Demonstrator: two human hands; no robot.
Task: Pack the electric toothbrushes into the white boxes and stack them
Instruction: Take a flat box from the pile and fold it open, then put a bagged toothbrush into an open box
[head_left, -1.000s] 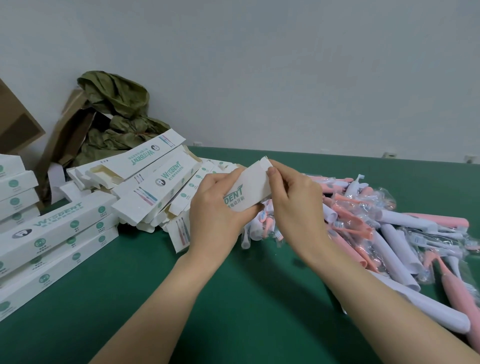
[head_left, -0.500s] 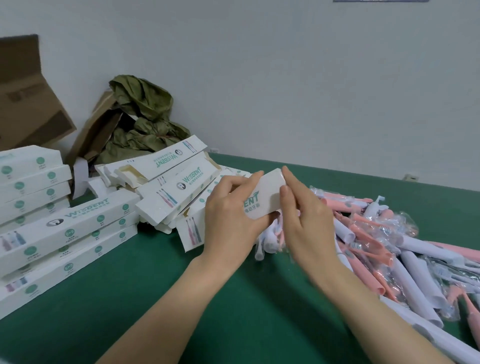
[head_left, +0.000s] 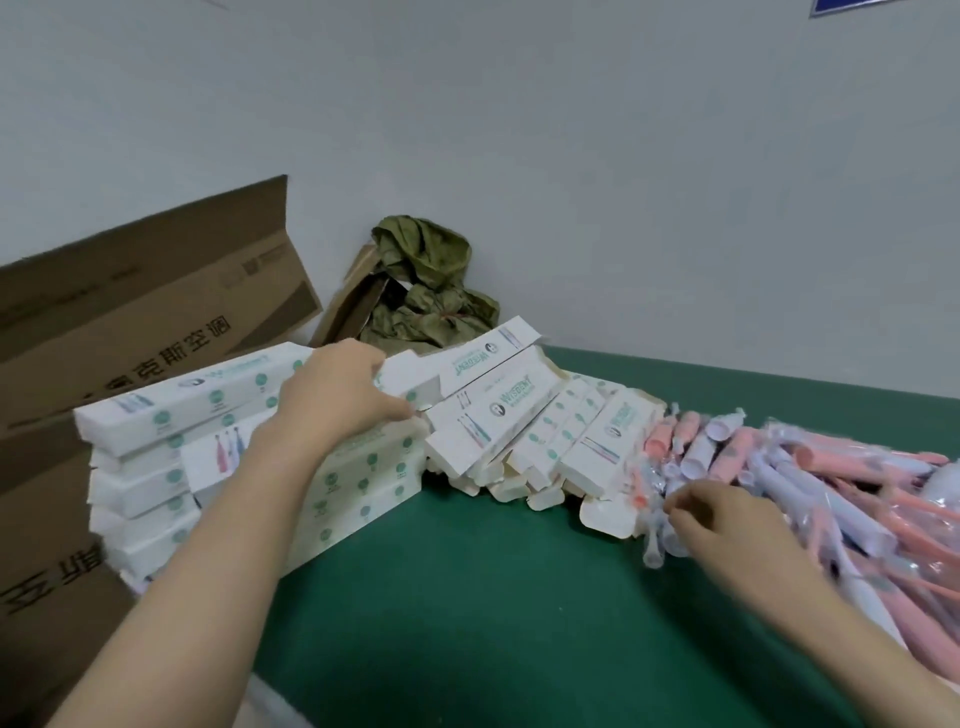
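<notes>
Left hand (head_left: 337, 397) moved to the stack (head_left: 156, 467), fingers (head_left: 366, 361) gripping the white box (head_left: 410, 375).

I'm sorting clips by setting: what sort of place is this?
Probably a small packing workbench: a green table holds a stack of white boxes and a heap of bagged toothbrushes, with a brown carton alongside.

Table (head_left: 467, 613) layout around two hands.
Stacked boxes (head_left: 171, 431) under the left hand (head_left: 337, 397); loose boxes (head_left: 524, 415) between hands; toothbrushes (head_left: 810, 467) beyond the right hand (head_left: 727, 530), perhaps touching.
</notes>
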